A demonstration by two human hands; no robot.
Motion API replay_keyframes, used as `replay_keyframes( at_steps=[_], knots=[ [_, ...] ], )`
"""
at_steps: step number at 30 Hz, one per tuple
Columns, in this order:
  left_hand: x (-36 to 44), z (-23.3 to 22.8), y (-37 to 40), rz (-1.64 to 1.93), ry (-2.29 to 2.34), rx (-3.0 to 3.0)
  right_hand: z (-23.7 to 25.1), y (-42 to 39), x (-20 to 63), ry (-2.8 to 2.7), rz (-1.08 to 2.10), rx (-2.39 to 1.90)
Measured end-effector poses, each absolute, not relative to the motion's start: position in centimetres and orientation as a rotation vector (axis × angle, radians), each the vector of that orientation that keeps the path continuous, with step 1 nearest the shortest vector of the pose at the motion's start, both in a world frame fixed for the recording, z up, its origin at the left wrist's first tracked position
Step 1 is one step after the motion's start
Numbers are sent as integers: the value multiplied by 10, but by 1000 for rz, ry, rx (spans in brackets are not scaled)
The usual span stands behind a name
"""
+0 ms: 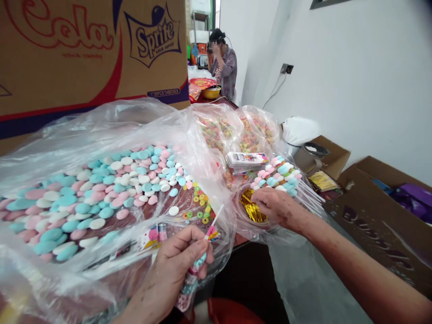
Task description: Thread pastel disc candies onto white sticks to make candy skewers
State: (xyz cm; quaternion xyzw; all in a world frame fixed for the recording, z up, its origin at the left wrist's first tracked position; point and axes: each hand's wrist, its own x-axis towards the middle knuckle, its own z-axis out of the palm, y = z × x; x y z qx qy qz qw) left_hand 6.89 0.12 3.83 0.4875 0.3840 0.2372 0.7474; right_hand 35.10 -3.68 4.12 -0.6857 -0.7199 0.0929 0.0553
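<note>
My left hand (184, 256) is closed around a candy skewer (192, 274) in a clear printed wrapper, its white stick poking out past the thumb. My right hand (276, 204) is at a round clear container (241, 216) of gold twist ties (253, 209), fingertips pinched against the ties. Just behind that hand lies a bundle of finished candy skewers (278, 173) with white sticks pointing right. A stack of printed wrappers (246, 161) rests beside them. Pink, blue and white oval candies (135, 180) spread over plastic on the left, with small ring candies (202, 207) nearer the middle.
A large cardboard box (94, 54) stands at the back left. Clear bags of ring candies (219, 130) lie behind the wrappers. On the right are a metal mug (308, 155) and an open carton (381, 225) with purple contents. Another person (227, 67) is at the far end.
</note>
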Motion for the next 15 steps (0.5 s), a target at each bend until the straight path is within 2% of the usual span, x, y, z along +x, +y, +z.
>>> replay_keyframes(
  at_steps=[4, 8, 11, 15],
  knots=[
    [70, 39, 1, 541, 826, 1013, 40, -38, 351, -2196, 257, -2005],
    [70, 39, 0, 531, 836, 1012, 47, -40, 349, -2209, 360, -1969],
    [70, 39, 0, 517, 842, 1014, 50, -40, 348, -2222, 340, -2100],
    [70, 37, -1, 524, 826, 1009, 49, -35, 341, -2319, 150, -2334]
  ],
)
